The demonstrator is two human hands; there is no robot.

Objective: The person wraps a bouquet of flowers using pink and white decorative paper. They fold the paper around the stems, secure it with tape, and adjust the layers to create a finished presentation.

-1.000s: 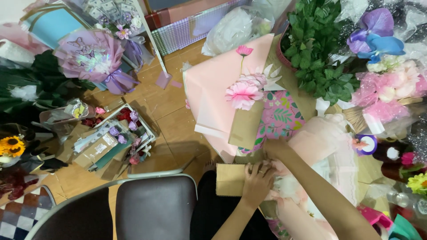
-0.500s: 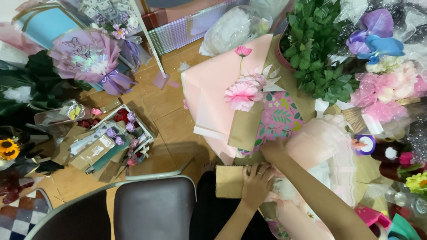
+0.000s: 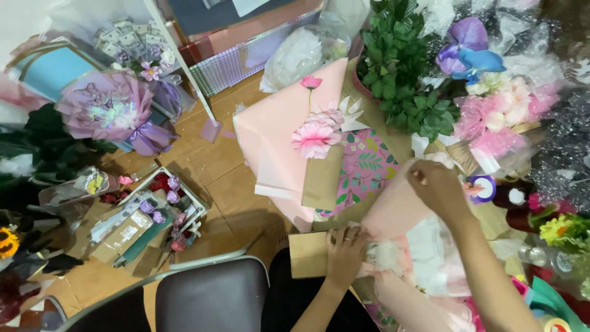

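1. At the far left we see finished bouquets: a purple wrapped bouquet [image 3: 107, 114] leaning by a blue box [image 3: 58, 72], and below it a white tray of small flowers [image 3: 161, 206] on the brown tiled floor [image 3: 209, 166]. None of it lies near the hands.
2. Bottom centre, a dark chair back [image 3: 209, 301] stands just left of us, its metal rim close to our left forearm. That edge limits how far the left elbow can swing outward.
3. Our left hand [image 3: 345, 252] lies flat, fingers pressed down on the near edge of the pink wrapping paper [image 3: 393, 212], where it meets a brown card sheet [image 3: 307, 253]. It holds the sheet down rather than pinching it.
4. Beyond it lies a second pink sheet [image 3: 283, 135] carrying pink paper flowers [image 3: 316, 136] and a floral-print card [image 3: 365, 169], touching the working sheet's far side.
5. Our right hand [image 3: 437, 184] is raised, its fingertips pinched together on the upper corner of the pink wrapping paper, lifting it.
6. We judge the step as folding or shaping the wrap; the next move seems to call for steady pressure from the left hand while the right guides the corner.
7. On the right, green foliage [image 3: 405, 67], a pink bouquet [image 3: 501, 120] and small pots crowd the worktop edge, so free room lies mostly toward the floor on the left.
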